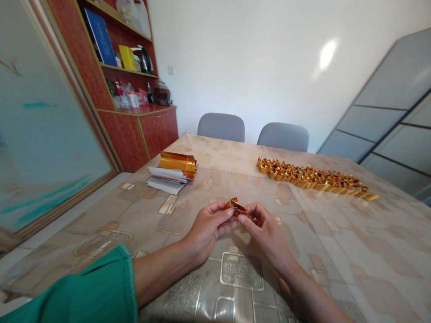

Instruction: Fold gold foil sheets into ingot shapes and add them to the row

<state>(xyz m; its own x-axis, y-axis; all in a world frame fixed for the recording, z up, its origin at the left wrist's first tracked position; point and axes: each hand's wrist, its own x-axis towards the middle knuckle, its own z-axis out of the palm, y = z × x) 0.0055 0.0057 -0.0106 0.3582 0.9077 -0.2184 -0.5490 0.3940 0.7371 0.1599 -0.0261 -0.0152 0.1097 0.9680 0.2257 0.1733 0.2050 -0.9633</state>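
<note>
One table (235, 154), two hands, two chairs, many foil pieces.
There is one left hand (206, 226) and one right hand (266, 226) at the centre of the frame, with one foil piece (236, 206) between them, and one green sleeve (97, 287) at lower left. Right of centre lies one group of folded pieces (313, 177), too crowded to count exactly; left of centre, one pile of sheets (175, 165), their number unclear. Behind the table stand two chairs, one left chair (221, 127) and one right chair (283, 137). The upper left shows one cabinet (119, 134), one blue item (100, 38), one yellow item (127, 58), one kettle (146, 60), one large jar (162, 94) and one wall socket (171, 71).
</note>
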